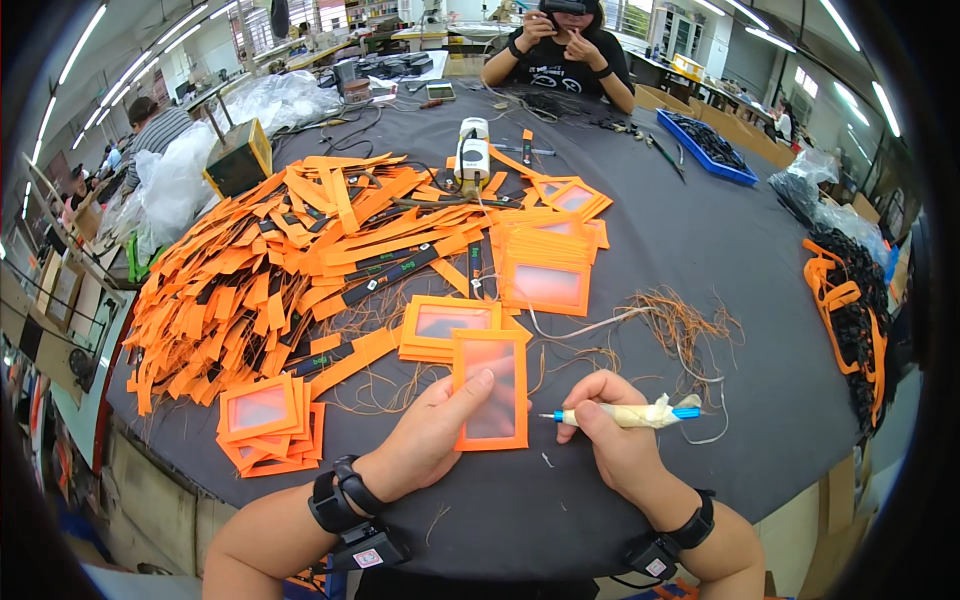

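My left hand holds an orange-framed clear pocket upright over the dark table, thumb across its window. My right hand grips a blue pen-shaped tool wrapped in pale tape, its tip pointing left at the pocket's right edge. More orange-framed pockets lie in a small pile just beyond my left hand, and another pile sits to the left near the table edge.
A big heap of orange straps covers the table's left. A taller stack of pockets and a white device stand farther back. Loose threads lie right. A person sits opposite; a blue tray is far right.
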{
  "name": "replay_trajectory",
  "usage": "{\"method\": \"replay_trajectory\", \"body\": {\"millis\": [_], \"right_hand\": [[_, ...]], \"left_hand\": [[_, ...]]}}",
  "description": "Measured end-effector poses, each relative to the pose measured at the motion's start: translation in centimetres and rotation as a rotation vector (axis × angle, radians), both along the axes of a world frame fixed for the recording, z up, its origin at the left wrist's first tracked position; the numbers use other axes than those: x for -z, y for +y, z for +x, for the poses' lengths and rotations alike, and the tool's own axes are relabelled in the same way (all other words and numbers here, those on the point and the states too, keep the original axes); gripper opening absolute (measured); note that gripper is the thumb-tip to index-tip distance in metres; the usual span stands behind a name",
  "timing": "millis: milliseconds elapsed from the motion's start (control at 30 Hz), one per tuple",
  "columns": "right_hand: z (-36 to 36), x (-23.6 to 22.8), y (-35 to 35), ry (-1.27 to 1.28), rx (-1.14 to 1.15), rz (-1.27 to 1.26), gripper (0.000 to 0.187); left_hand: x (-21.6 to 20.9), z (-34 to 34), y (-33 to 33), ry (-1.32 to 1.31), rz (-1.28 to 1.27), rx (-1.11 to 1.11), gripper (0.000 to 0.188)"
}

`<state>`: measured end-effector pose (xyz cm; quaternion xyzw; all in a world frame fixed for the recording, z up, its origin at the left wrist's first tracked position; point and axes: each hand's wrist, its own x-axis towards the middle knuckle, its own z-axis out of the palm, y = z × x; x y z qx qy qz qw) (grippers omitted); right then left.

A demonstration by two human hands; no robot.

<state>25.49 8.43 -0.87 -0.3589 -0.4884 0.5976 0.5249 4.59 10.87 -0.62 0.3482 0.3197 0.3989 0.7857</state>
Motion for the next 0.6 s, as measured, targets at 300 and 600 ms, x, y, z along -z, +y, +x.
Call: {"method": "replay_trajectory", "body": {"millis": [300,600], "right_hand": [[0.21,-0.25,-0.35,-0.082,0.0,0.104,0.018],[0.18,-0.34,-0.7,0.005,-0.028,0.124,0.021]], "left_hand": [[-0.04,-0.01,0.12,-0.109,-0.019,0.048,0.049],[-0.32,0.29,-0.09,-0.026,0.02,0.038,0.044]]}}
